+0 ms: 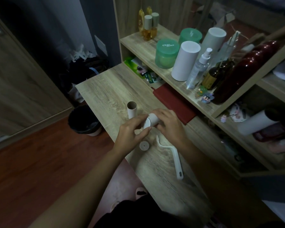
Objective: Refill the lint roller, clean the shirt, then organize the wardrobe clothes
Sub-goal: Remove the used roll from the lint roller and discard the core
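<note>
Over the wooden desk point(105, 94), my right hand point(169, 125) grips a white lint roll refill point(153, 120) lying on its side. My left hand point(132, 131) pinches a round white end cap point(146, 123) against the roll's open end. A second round end cap point(144, 145) lies flat on the desk just below my hands. To its right lies the white lint roller handle point(175, 159) with its bare wire arm pointing up. An empty brown cardboard core point(132, 109) stands upright to the left of my hands.
Two white refill rolls point(185, 60) stand on the shelf among green jars point(166, 53), spray bottles and a dark red bottle point(247, 69). A red notebook point(174, 103) lies at the desk's back. A black-lined bin point(84, 120) sits on the floor to the left.
</note>
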`<state>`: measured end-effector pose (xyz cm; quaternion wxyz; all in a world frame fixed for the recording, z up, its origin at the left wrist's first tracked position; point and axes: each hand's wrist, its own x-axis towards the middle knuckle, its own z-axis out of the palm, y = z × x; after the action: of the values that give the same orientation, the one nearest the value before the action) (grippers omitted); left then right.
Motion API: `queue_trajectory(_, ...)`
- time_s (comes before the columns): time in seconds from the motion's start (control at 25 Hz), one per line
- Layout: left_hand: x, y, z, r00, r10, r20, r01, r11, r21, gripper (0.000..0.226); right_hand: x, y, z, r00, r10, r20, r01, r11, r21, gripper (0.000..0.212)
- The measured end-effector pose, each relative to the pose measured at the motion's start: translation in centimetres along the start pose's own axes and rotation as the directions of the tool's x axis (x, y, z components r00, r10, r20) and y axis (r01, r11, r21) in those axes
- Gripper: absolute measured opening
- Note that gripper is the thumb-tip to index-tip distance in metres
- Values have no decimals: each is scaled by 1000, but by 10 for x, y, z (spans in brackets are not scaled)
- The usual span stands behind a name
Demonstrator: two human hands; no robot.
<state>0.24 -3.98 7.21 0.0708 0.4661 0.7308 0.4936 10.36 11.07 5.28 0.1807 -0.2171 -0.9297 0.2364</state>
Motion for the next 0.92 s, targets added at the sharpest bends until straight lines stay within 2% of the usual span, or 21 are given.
queue_trajectory(0.32,-4,0,2,990,31,-140,-25,999,49,39,2,1,4,999,41,7,-41,999,-13,54)
queue_trajectory(0.44,-8,-14,-2,980,-109,-165,105,994,-34,39,0,7,3,998,55,5,-55,998,-23,53)
queue_trajectory(0.52,-12,-33,-2,962,-254,-103,252,967,-29,42,-2,11,1,999,51,-9,-51,998,-28,52)
queue_trajectory(0.6,-16,-55,3,932,-355,71,347,932,108,48,-4,15,1,999,43,-15,-44,997,-62,52)
queue_trajectory(0.68,-18,-71,11,884,-409,228,360,905,227,56,-6,18,2,999,43,-34,-46,994,-96,52)
queue_trajectory(0.72,-17,-76,16,866,-427,261,360,894,268,57,-8,20,2,998,44,-48,-49,993,-111,51)
queue_trajectory(0.92,-18,-100,31,860,-411,303,304,889,343,48,-13,25,2,995,50,-88,-64,985,-161,47)
